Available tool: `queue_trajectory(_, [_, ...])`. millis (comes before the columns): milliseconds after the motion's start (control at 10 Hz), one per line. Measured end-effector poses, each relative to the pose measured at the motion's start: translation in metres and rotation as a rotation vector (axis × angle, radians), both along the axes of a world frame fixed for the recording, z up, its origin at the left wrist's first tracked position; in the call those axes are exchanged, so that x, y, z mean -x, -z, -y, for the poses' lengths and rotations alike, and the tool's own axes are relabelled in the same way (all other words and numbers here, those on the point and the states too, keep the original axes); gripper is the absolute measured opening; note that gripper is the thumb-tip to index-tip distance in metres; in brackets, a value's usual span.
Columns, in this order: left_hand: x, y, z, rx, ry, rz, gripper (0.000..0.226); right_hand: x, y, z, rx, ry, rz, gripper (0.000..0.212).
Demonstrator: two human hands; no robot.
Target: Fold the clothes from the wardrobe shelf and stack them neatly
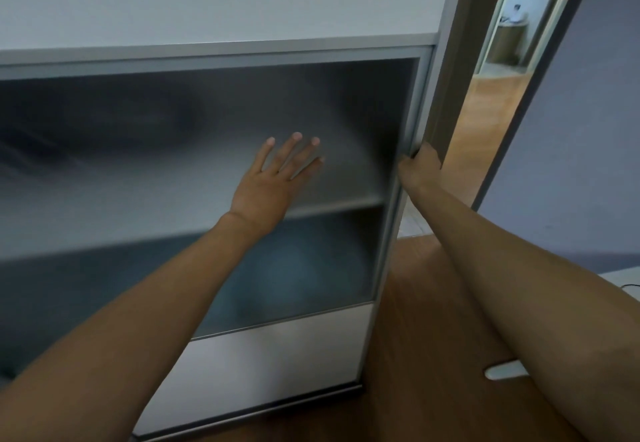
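Note:
A wardrobe sliding door [145, 150] with a frosted glass panel and a grey metal frame fills the left and middle of the head view. Behind the glass a shelf [332, 204] shows as a pale band, with blurred dark shapes above and below it. My left hand [273, 182] lies flat on the glass with fingers spread. My right hand [419, 164] grips the door's right frame edge [412, 123], its fingers curled behind the edge and hidden. No clothes can be made out clearly.
A brown wooden floor [415, 337] runs to the right of the wardrobe. A doorway [498, 71] at the upper right opens onto another room. A blue-grey wall [571, 150] stands at the right. A white object [504, 370] lies on the floor under my right forearm.

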State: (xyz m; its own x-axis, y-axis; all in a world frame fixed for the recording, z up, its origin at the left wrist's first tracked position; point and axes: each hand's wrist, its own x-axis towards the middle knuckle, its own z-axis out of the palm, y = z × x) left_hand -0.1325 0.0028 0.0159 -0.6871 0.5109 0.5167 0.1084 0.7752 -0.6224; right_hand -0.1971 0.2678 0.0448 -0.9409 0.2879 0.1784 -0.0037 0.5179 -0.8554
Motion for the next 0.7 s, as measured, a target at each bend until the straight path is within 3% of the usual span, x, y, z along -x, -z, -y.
queue_trajectory(100, [0.001,0.002,-0.008,0.006,-0.04,0.029,0.096,0.001,0.003,-0.005,0.002,0.018,-0.004,0.009])
queue_trajectory(300, [-0.001,0.0,-0.024,-0.032,-0.087,0.099,0.094,0.002,0.003,-0.013,0.064,0.009,0.01,0.027])
queue_trajectory(500, [-0.017,-0.006,-0.035,-0.138,-0.098,0.241,0.086,-0.031,0.011,0.003,0.333,0.034,0.017,0.056])
queue_trajectory(600, [-0.037,-0.017,-0.034,-0.241,-0.061,0.239,0.077,-0.054,0.015,0.024,0.421,0.001,-0.079,0.054])
queue_trajectory(700, [-0.055,-0.028,-0.023,-0.383,0.015,0.211,0.066,-0.073,0.018,0.046,0.358,-0.137,-0.185,0.045])
